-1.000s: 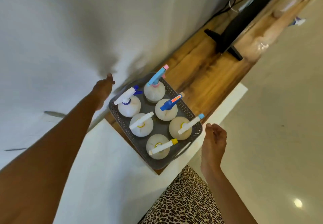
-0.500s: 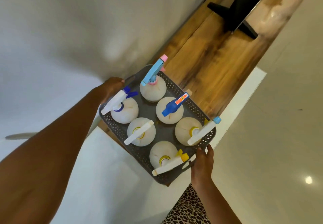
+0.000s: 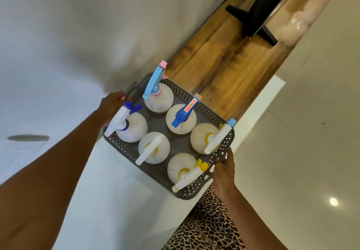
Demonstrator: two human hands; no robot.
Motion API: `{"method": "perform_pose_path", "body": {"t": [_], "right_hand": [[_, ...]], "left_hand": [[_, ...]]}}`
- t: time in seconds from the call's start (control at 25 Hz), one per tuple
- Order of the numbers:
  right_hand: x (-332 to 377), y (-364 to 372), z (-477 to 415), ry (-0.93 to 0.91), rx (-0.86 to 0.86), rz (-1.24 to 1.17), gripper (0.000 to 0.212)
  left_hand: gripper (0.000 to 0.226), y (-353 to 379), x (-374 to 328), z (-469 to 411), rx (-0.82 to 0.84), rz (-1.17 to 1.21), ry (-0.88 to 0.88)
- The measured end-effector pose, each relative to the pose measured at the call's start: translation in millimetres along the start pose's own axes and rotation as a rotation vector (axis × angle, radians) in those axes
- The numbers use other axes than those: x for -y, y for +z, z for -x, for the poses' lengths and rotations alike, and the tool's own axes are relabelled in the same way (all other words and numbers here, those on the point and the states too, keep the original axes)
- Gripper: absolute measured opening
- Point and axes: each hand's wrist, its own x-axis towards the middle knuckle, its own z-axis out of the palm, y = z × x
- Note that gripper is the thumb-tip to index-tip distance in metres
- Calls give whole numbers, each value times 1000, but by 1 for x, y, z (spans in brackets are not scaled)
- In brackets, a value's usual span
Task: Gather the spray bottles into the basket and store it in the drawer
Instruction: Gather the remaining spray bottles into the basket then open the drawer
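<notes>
While 6 bottles (image 3: 158,148) stand inside, both hands grip basket (image 3: 222,117) ends.

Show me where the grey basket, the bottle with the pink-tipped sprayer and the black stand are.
grey basket (image 3: 196,95): head view, on its perforated far wall.
bottle with the pink-tipped sprayer (image 3: 165,100): head view, on its white rounded shoulder.
black stand (image 3: 269,36): head view, on its foot resting on the wood.

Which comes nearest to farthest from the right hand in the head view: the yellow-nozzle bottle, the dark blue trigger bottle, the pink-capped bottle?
From the right hand:
1. Yellow-nozzle bottle, basket's near corner, beside the hand.
2. Dark blue trigger bottle, mid-basket.
3. Pink-capped bottle, far end by the wall.
</notes>
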Motion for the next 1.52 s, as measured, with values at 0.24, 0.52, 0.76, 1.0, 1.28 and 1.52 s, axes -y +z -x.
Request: {"method": "perform_pose_path", "body": {"t": [0.24, 0.52, 0.76, 1.0, 1.28, 1.52], "right_hand": [[37, -27, 22, -75, 62, 157, 47], [85, -43, 65, -314, 143, 415, 38], [86, -45, 120, -489, 391, 646, 45], [52, -22, 179, -443, 596, 743, 42], [-10, 26, 219, -468, 665, 881, 39], [-79, 79, 204, -471, 700, 982, 41]], "left_hand": [[19, -7, 6, 78, -186, 25, -15], [29, -7, 19, 221, -420, 205, -147], [23, 20, 49, 356, -571, 408, -432], [19, 50, 94, 479, -703, 544, -613], [16, 84, 160, 549, -772, 721, -773], [21, 107, 241, 534, -736, 744, -858]]}}
